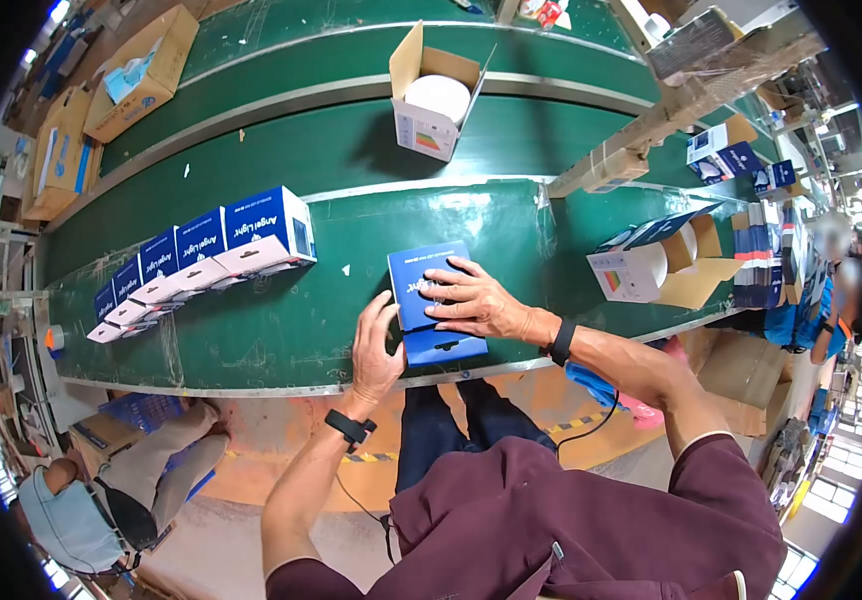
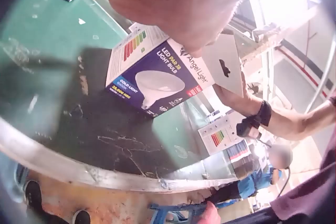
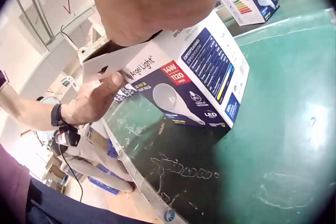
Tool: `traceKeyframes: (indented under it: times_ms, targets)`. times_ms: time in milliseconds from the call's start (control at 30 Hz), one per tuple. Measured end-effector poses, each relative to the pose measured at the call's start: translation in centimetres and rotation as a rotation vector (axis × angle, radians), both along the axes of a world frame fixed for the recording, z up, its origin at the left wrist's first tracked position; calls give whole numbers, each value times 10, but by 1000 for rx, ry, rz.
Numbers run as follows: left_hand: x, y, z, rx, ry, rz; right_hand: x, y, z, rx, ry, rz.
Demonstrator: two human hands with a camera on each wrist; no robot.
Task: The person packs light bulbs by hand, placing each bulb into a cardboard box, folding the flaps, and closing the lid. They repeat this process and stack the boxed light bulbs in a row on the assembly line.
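A blue and white light bulb box (image 1: 429, 262) stands on the green table near its front edge. Its printed side shows a bulb picture in both wrist views. My right hand (image 1: 481, 303) rests on the box top with fingers spread and fairly straight. Toward me, the blue flap (image 1: 446, 346) with a hanging slot sticks out. My left hand (image 1: 379, 350) is at the box's left side, fingers and thumb apart. In the right wrist view, the left hand's thumb (image 3: 115, 80) lies right at the flap edge.
A row of several similar boxes (image 1: 271, 225) stands at left. An open box (image 1: 426, 135) holding a white bulb (image 1: 439, 97) stands behind, another open box (image 1: 626, 275) at right. A post (image 1: 671, 120) rises at back right. Other people are at the lower left and far right.
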State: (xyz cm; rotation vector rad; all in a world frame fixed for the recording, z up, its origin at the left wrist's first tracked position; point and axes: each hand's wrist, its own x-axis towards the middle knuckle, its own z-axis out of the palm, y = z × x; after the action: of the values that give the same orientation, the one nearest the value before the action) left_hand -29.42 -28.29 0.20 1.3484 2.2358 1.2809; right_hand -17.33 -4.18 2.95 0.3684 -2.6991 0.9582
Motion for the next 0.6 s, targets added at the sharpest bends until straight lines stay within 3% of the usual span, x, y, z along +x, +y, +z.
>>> traceKeyframes:
  times_ms: [33,200,333,433,500,600]
  targets:
    - [6,-2,0,-12,-84,51,2,-4,-10,-34,4,-13]
    - [-7,5,-13,-52,161,-76,-1,8,-6,-122,-150,122]
    - [-17,5,-20,-50,208,-123,1,14,-12,-8,-78,216]
    - [-7,1,4,-134,118,-96,0,21,1,-35,-102,230]
    - [-2,-2,-4,-107,79,-46,21,27,4,-43,-114,134]
    - [15,-2,-4,-55,-72,1,59,36,3,79,-113,237]
